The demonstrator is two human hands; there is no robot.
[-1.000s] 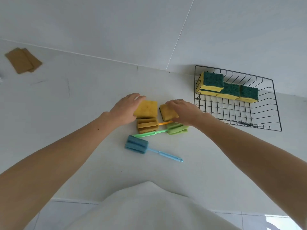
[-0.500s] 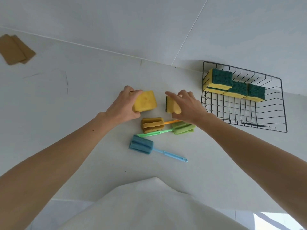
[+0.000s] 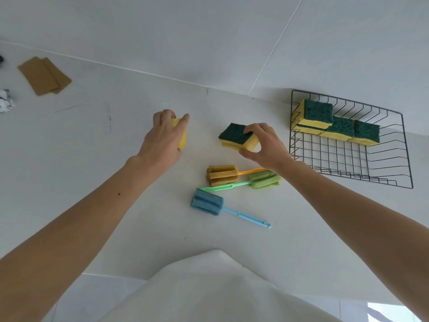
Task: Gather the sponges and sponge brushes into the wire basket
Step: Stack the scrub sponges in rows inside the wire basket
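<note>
My left hand (image 3: 163, 138) grips a yellow sponge (image 3: 182, 135), held on edge and mostly hidden by the fingers. My right hand (image 3: 264, 147) holds a yellow sponge with a green scouring top (image 3: 236, 137), green side up, left of the black wire basket (image 3: 383, 173). Several yellow-and-green sponges (image 3: 336, 123) lie along the basket's far side. Below my hands three sponge brushes rest on the white counter: an orange one (image 3: 222, 175), a green one (image 3: 262, 180) and a blue one (image 3: 207, 202).
Two brown flat pads (image 3: 44, 75) lie at the far left of the counter, with crumpled white paper (image 3: 5, 103) at the left edge. A white wall rises behind the basket. My white clothing (image 3: 209, 289) fills the bottom of the view.
Both hands have lifted their sponges off the counter and moved apart. The right hand's sponge has turned green side up; the left hand's sponge has tilted onto its edge.
</note>
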